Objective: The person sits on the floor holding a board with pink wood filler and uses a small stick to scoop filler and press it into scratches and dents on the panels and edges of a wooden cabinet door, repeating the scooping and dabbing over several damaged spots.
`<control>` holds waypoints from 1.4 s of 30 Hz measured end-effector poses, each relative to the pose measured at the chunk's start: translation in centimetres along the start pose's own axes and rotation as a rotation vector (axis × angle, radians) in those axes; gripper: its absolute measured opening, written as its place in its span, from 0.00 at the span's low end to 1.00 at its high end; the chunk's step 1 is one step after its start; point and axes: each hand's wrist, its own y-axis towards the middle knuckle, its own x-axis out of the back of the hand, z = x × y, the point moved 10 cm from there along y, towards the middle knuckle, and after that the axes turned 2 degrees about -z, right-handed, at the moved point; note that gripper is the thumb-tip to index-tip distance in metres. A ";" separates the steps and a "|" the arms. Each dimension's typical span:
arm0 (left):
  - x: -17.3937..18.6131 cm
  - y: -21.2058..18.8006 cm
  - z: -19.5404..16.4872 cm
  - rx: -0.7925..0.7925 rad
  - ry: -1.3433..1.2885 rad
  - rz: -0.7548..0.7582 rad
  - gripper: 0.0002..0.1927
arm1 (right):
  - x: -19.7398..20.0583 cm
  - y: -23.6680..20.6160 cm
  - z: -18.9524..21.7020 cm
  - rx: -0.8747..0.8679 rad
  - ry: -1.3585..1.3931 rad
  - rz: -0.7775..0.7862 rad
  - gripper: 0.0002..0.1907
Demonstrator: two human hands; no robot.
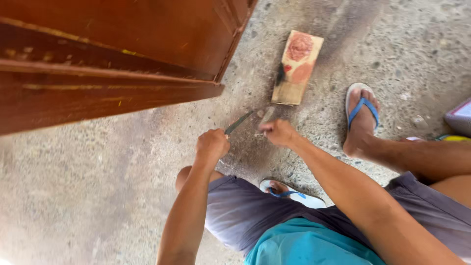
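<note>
A rough, speckled concrete floor [88,186] lies in daylight; a reddish-brown wooden cabinet [113,54] looms at upper left.

Person sits low on concrete floor [98,196], knees apart. Left hand [212,145] and right hand [278,132] meet between the knees, just above floor. Left hand's fist is closed on a blade tool [239,122], blade angled up-right toward a small piece [267,115] pinched at right hand's fingertips. Wooden block [297,67] lies on floor just beyond the piece. Wooden cabinet [108,59] stands far left, corner near the block. 2 sandalled feet: right foot [362,120] right of the hands, left foot [289,192] tucked under the legs.
</note>
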 end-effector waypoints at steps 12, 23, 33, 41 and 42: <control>2.1 0.0 -2.0 -0.080 0.076 -0.077 0.13 | 3.4 -0.6 4.5 0.309 0.215 -0.374 0.12; 3.6 0.5 -0.5 -0.012 0.047 -0.040 0.15 | 1.5 -2.7 0.5 0.028 -0.093 -0.042 0.15; 1.9 0.4 -0.8 -0.086 0.043 -0.117 0.12 | 0.2 0.5 2.3 -0.033 0.013 -0.171 0.19; 2.0 -1.2 0.1 -0.084 0.029 -0.159 0.15 | 0.7 0.3 1.2 0.080 -0.223 -0.094 0.14; 1.4 -1.9 0.3 -0.054 0.016 -0.115 0.17 | 1.7 -0.6 0.3 0.054 -0.373 0.018 0.14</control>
